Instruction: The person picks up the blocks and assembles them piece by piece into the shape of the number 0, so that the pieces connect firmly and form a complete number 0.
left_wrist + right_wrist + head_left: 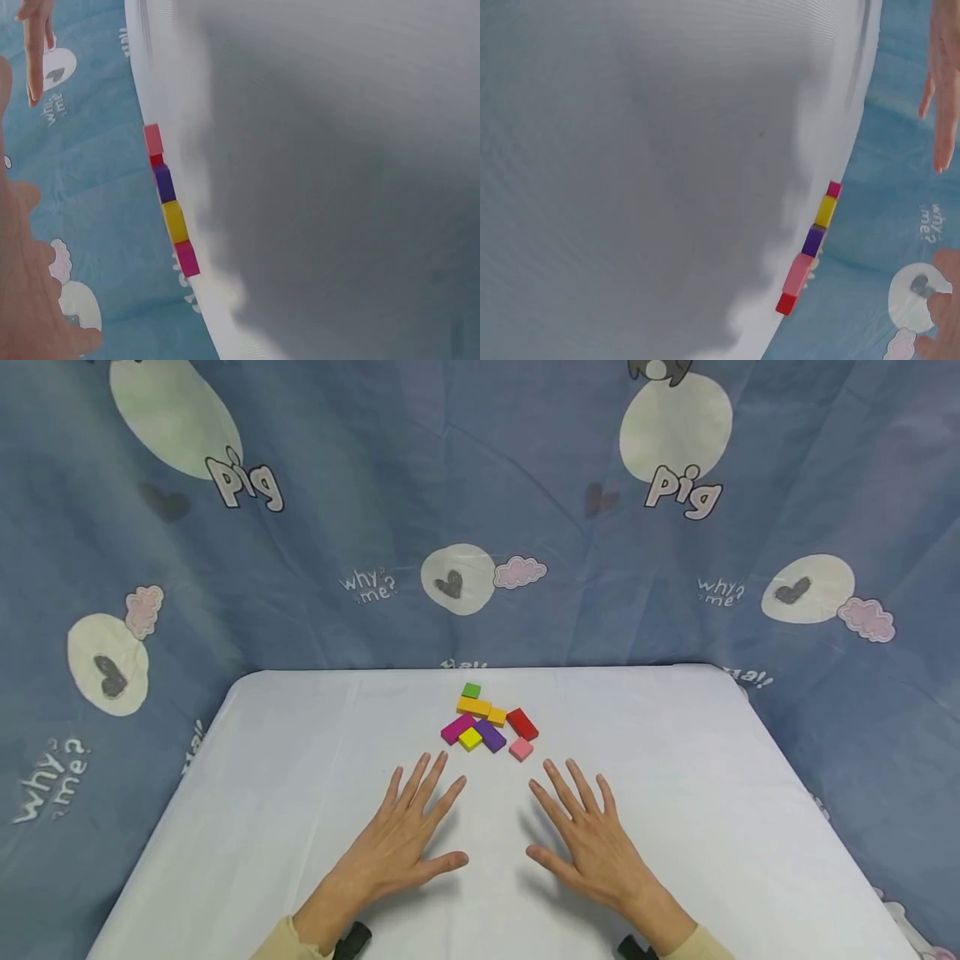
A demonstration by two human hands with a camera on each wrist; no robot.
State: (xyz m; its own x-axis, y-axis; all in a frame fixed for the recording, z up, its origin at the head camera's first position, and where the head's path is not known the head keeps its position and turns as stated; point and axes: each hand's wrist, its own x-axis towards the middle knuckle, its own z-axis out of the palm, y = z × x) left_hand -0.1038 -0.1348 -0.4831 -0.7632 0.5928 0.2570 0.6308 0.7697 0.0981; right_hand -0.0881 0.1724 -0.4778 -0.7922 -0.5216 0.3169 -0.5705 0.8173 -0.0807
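My left hand [401, 843] hovers over the white table with its fingers spread, palm down, holding nothing. Opposite it, my right hand [592, 847] is spread the same way and also holds nothing. Just beyond the fingertips lies a loose group of coloured blocks. It includes a magenta block [457, 728], a bright yellow cube [470, 739], a purple block [491, 736], a pink cube [521, 748] and a red block [522, 723]. Behind these are a long orange-yellow block [474, 707], a short orange-yellow one [497, 717] and a green cube [471, 691].
The white cloth-covered table [300, 760] has rounded far corners. A blue printed curtain [337, 485] hangs behind it and along both sides. Dark wrist straps [352, 941] show below both hands, which cast soft shadows on the cloth.
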